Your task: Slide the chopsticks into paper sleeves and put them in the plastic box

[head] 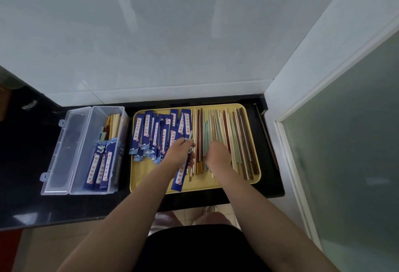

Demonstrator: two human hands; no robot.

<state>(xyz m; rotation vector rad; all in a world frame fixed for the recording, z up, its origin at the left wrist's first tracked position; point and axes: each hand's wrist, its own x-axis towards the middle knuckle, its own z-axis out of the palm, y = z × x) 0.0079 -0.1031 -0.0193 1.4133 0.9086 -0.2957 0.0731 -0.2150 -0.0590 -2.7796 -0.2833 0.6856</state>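
Note:
A yellow tray (216, 185) holds a pile of blue paper sleeves (155, 133) on its left half and several loose chopsticks (228, 138) in brown, green and cream on its right half. My left hand (180, 153) grips one blue sleeve (179, 180) with a pale green chopstick (190, 135) sticking out of its top end. My right hand (218, 155) lies over the loose chopsticks with its fingers curled down; whether it grips any is hidden. The clear plastic box (86, 148) stands open to the left, with sleeved chopsticks (101, 166) inside.
The tray and box sit on a black counter (26, 163). A white tiled wall rises behind, and a white frame with a frosted glass door (345, 142) closes off the right side. The box lid (62, 148) lies open to the left.

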